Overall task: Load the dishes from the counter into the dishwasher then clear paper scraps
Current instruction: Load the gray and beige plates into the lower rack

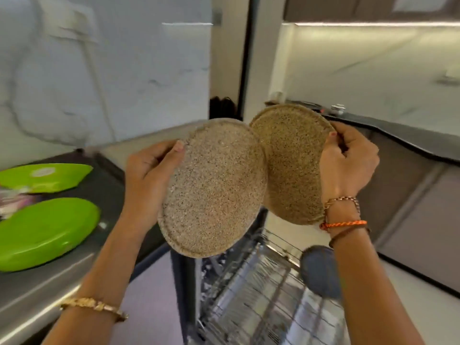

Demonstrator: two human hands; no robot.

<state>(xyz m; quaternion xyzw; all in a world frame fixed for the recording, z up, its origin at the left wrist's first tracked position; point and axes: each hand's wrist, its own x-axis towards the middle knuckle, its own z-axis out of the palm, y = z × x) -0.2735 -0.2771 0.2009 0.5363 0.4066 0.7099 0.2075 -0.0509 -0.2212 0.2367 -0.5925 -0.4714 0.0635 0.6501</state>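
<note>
Two speckled beige plates are held up above the open dishwasher rack (251, 292). My left hand (151, 170) grips the left edge of the nearer plate (214, 190), thumb on its face. My right hand (348, 163) grips the right rim of the farther plate (293, 165), which is tilted and partly hidden behind the first. The two plates overlap at their inner edges. A dark blue-grey dish (319, 271) stands in the rack under my right forearm.
Two bright green plates (47, 230) (44, 176) lie on the dark counter (104, 185) at the left, with pale paper scraps (15, 197) between them. Grey cabinet fronts (410, 207) run along the right. A marble-look wall is behind.
</note>
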